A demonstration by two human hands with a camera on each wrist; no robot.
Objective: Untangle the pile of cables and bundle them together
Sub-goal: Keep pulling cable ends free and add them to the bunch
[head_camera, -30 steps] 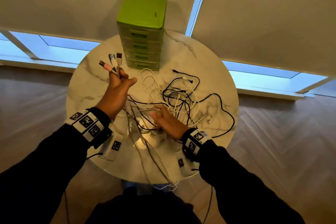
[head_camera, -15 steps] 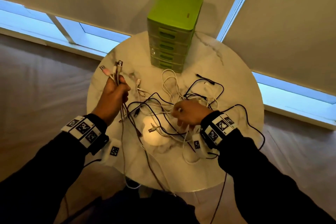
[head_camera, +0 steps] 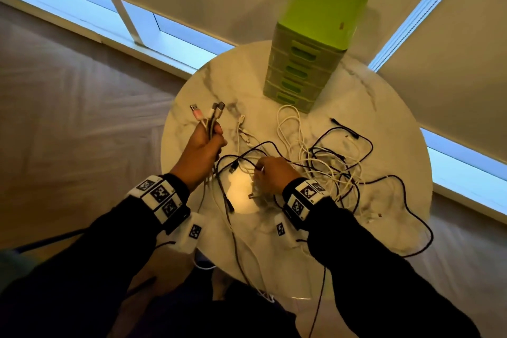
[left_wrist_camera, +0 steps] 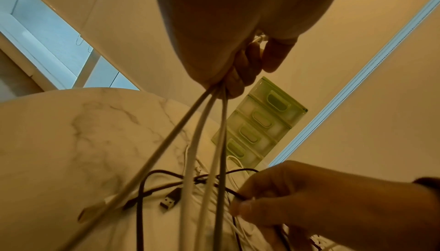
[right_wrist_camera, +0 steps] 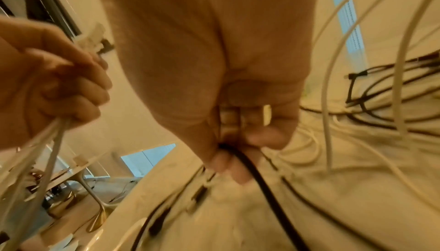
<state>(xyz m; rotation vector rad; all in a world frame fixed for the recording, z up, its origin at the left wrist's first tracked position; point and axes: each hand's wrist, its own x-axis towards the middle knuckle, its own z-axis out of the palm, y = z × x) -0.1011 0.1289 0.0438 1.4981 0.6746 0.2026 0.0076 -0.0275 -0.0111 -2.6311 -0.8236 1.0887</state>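
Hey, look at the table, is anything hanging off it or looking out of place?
Yes. A black cable loops past the right edge of the round table, and more cables droop over the near edge toward the floor. They could snag or drag the tangled pile off. Nothing looks damaged or spilled.

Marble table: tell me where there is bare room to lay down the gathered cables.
Bare marble shows on the table along its left edge, beyond the left hand, and between that hand and the green drawer unit. The middle and right are crowded with the cable tangle, where the right hand pinches a black cable.
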